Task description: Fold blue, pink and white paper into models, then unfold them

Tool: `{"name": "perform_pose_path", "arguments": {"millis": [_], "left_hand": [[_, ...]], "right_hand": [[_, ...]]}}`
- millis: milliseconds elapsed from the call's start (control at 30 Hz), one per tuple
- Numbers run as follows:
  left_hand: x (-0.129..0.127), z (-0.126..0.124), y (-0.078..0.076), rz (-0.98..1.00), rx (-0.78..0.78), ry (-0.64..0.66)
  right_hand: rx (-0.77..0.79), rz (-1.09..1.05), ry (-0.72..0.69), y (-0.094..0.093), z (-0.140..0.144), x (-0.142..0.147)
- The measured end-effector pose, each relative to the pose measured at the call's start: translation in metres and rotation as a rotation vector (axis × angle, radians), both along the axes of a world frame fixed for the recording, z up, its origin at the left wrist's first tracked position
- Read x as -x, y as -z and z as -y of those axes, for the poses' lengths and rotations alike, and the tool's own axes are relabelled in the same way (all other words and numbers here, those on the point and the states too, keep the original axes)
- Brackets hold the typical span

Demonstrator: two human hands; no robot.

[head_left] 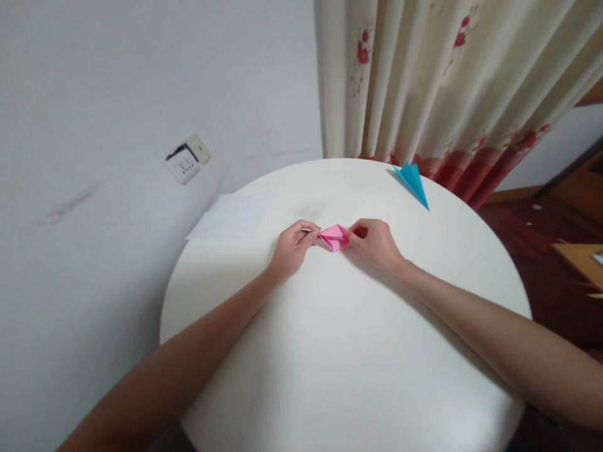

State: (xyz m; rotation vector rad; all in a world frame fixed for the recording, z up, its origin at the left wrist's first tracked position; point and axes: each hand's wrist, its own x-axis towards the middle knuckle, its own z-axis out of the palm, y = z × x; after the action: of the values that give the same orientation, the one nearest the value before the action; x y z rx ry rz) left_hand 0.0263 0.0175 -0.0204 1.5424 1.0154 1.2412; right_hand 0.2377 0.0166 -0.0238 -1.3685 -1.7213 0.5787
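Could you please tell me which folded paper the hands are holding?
The pink folded paper, held between the left hand and right hand; the blue folded paper lies apart, near the far edge of the table.

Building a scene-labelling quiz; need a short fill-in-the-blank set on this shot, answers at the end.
1. The left hand and the right hand hold a small folded paper coloured ____.
2. The pointed paper near the far edge of the table is coloured ____.
3. The white sheet lies on the person's ____ side of the table.
4. The band along the bottom of the curtain is ____.

Missing words: pink; blue; left; red.
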Motion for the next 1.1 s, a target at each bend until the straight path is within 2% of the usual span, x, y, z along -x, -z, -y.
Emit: {"name": "perform_pose_path", "arguments": {"millis": [133, 300, 433, 633, 867, 1100], "left_hand": [[-0.002, 0.004, -0.001, -0.025, 0.015, 0.058], [-0.007, 0.008, 0.002, -0.104, 0.006, -0.026], [-0.007, 0.007, 0.003, -0.145, -0.020, -0.042], [-0.005, 0.006, 0.001, -0.196, -0.037, -0.056], [-0.006, 0.006, 0.001, -0.208, -0.017, -0.142], [-0.004, 0.004, 0.003, -0.324, -0.054, -0.160]], "right_hand": [[-0.014, -0.010, 0.038, -0.003, 0.002, 0.001], [-0.070, 0.037, 0.001, -0.009, 0.010, 0.007], [-0.125, 0.095, -0.028, -0.012, 0.015, 0.012], [-0.116, 0.109, -0.056, -0.013, 0.019, 0.015], [-0.110, 0.083, -0.072, -0.012, 0.020, 0.016], [-0.110, 0.028, -0.077, -0.011, 0.022, 0.018]]}}
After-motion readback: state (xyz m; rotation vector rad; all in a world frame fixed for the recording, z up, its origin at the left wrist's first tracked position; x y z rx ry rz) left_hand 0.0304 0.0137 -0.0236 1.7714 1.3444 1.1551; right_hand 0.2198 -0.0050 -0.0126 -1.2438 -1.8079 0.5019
